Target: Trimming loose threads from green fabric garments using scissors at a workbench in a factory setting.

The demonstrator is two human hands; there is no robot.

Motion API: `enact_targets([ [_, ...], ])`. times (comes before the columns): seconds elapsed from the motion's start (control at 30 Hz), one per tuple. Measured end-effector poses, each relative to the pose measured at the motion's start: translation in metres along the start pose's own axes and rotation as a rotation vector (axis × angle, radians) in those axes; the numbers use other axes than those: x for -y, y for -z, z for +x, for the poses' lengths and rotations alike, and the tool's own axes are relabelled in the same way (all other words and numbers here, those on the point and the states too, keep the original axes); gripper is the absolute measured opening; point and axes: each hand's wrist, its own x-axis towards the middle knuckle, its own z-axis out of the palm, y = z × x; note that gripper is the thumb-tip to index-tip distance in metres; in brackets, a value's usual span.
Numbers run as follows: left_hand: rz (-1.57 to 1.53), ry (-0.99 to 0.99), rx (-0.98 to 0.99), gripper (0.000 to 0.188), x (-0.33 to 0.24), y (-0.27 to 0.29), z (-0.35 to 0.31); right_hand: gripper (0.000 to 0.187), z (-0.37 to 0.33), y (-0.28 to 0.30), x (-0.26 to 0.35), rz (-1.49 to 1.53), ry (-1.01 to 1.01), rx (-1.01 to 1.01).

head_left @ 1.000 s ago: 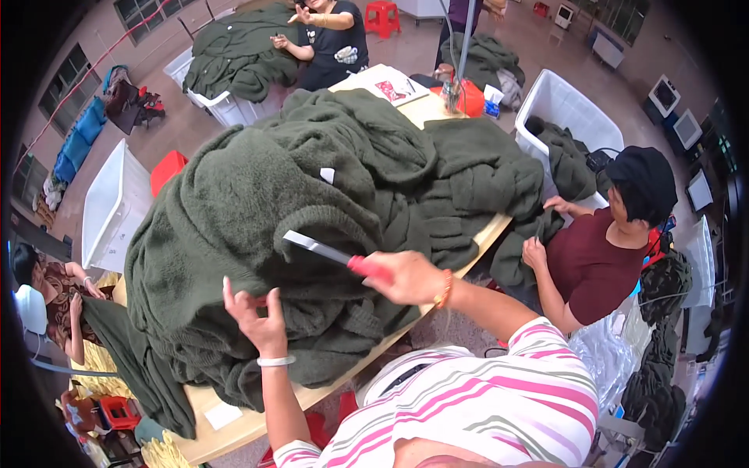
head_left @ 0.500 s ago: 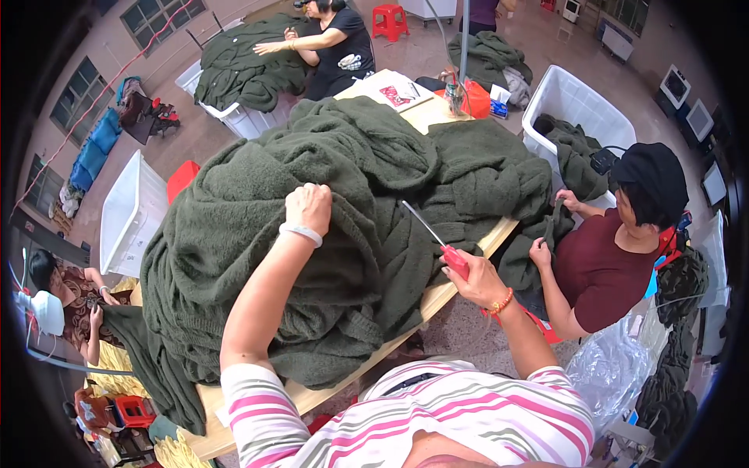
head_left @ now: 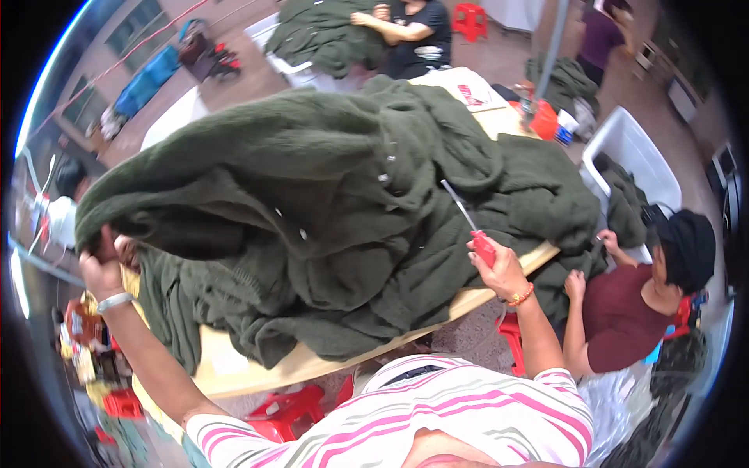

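Observation:
My left hand (head_left: 105,269) is stretched out to the left, closed on the edge of a dark green knitted garment (head_left: 257,148). The garment is lifted and spread, tented over a heap of similar dark green knitwear (head_left: 335,320). Small pale spots, perhaps buttons, dot its face. In my right hand (head_left: 503,274) is a screwdriver-like tool (head_left: 483,248) with a red handle and a thin metal shaft. Its shaft points up and left, over the knitwear; whether the tip touches cloth I cannot tell. The heap covers most of a pale wooden table (head_left: 226,363).
At the right, a person in a dark red top (head_left: 624,312) handles green knitwear by a white bin (head_left: 663,164). Another person in black (head_left: 417,39) works at a loaded bin beyond the table. Red stools (head_left: 289,409) stand under the near edge.
My left hand has swung far left, pulling the garment's edge out and up from the heap. My right hand still holds the tool. The whole view has shifted.

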Motion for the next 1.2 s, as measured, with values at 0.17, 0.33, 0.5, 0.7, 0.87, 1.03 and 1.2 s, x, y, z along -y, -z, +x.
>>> enact_targets([
  [0.17, -0.115, -0.395, 0.017, 0.032, -0.173, 0.217, 0.007, 0.023, 0.029, -0.047, 0.011, 0.142, 0.050, 0.049],
  [0.33, -0.008, -0.611, -0.464, 0.033, -0.248, 0.322, -0.041, 0.020, 0.055, -0.098, 0.060, 0.138, 0.063, 0.132],
  [0.5, 0.130, -0.319, -0.641, 0.035, -0.225, 0.376, -0.041, 0.020, 0.073, -0.158, 0.109, 0.102, 0.172, 0.250],
  [0.7, 0.027, -0.118, -0.514, 0.030, -0.131, 0.396, 0.039, 0.022, 0.074, -0.210, 0.159, 0.032, 0.205, 0.400],
  [0.87, 0.029, -0.176, -0.264, 0.031, -0.120, 0.408, 0.170, 0.023, 0.068, -0.228, 0.175, -0.092, 0.267, 0.386],
  [1.03, 0.041, -0.112, -0.199, 0.037, -0.023, 0.327, 0.224, 0.023, 0.049, -0.217, 0.193, -0.210, 0.148, 0.246],
  [1.2, 0.453, 0.203, 0.009, 0.053, 0.072, 0.286, 0.153, 0.027, 0.042, -0.194, 0.185, -0.278, 0.114, 0.198],
])
